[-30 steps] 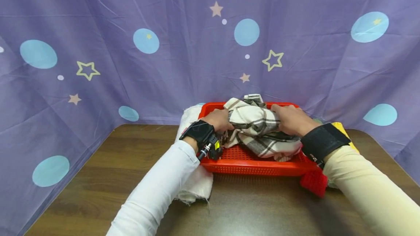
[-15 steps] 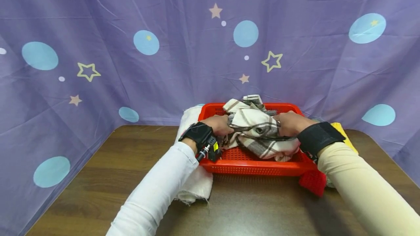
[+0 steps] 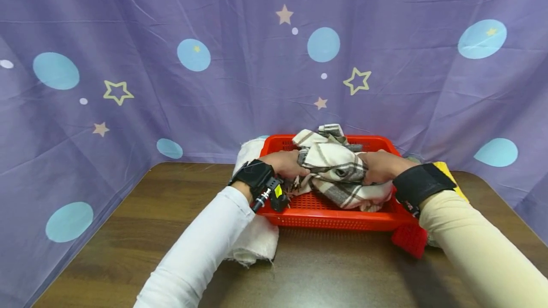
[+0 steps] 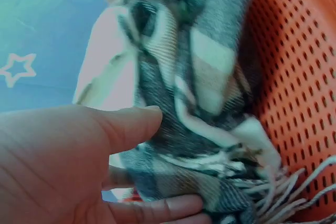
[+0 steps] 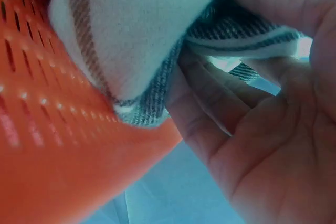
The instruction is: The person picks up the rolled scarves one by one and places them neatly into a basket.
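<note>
We see the fringed plaid cloth point(image 3: 334, 157) lying bunched in the red basket point(image 3: 338, 222), the left hand point(image 3: 286, 163) holding its left side between thumb and fingers while the right hand point(image 3: 381, 165) grips its opposite side.

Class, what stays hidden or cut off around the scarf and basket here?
Right wrist view: right hand, some fingertips hidden by the scarf.
Left wrist view: left hand, lowest finger cut by the bottom edge.
Head view: basket, part of its floor covered by the scarf.
Head view: yellow item, full shape hidden behind the strap.
</note>
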Motion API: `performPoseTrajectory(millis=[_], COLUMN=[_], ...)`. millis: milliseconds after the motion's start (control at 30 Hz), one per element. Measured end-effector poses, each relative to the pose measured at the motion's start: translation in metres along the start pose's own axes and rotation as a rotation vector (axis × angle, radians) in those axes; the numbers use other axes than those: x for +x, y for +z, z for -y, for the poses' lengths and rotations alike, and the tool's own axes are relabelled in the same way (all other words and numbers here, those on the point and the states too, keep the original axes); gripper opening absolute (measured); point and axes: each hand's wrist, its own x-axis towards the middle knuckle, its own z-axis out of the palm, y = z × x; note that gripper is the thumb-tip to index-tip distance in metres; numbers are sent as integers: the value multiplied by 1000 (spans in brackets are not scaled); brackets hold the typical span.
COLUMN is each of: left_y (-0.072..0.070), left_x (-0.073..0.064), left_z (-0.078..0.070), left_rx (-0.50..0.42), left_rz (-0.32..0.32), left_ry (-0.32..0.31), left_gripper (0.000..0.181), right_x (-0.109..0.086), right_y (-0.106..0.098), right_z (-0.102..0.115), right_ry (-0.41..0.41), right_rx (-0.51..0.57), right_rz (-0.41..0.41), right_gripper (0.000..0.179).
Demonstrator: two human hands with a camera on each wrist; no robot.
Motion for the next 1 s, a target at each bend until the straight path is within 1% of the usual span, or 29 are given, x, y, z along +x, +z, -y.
performPoseTrajectory(millis=[67, 167, 200, 233, 300, 367, 467, 567, 667, 733, 867, 1000], left_y=[-2, -3, -2, 0, 5, 12, 26, 42, 57, 64, 72, 77], left_x=[-5, -16, -20, -24, -33, -42, -53, -61, -67, -68, -69, -68], left_z=[1, 4, 6, 7, 12, 17, 26, 33, 37, 38, 38, 37], left_rx=[-46, -39, -43, -39, -4, -12, 9, 24, 7, -13, -44, -22], left_rz=[-4, -75, -105, -138, -215, -269, -337, -370, -388, -411, -466, -500], left_ry=[11, 70, 91, 116, 152, 161, 166, 157, 145, 146, 146, 125], left_gripper=[76, 79, 80, 81, 83, 85, 87, 86, 86, 86, 85, 85], right_x=[-4, -13, -16, -20, -28, -37, -51, -65, -78, -86, -94, -95], right_y=[0, -4, -5, -7, -9, -10, -5, 5, 20, 31, 53, 70], right_z=[-2, -4, -5, -5, -6, -6, -4, -1, 2, 2, -2, -5], right_ry=[-1, -18, -34, -48, -75, -93, -85, -70, -40, -23, 20, 41], right_rx=[44, 117, 133, 136, 134, 103, 61, 24, -5, -14, -1, 14], right_rz=[-4, -13, -19, -25, -46, -91, -182, -271, -336, -382, -453, -499], right_gripper=[62, 76, 78, 80, 81, 80, 78, 74, 77, 80, 87, 88])
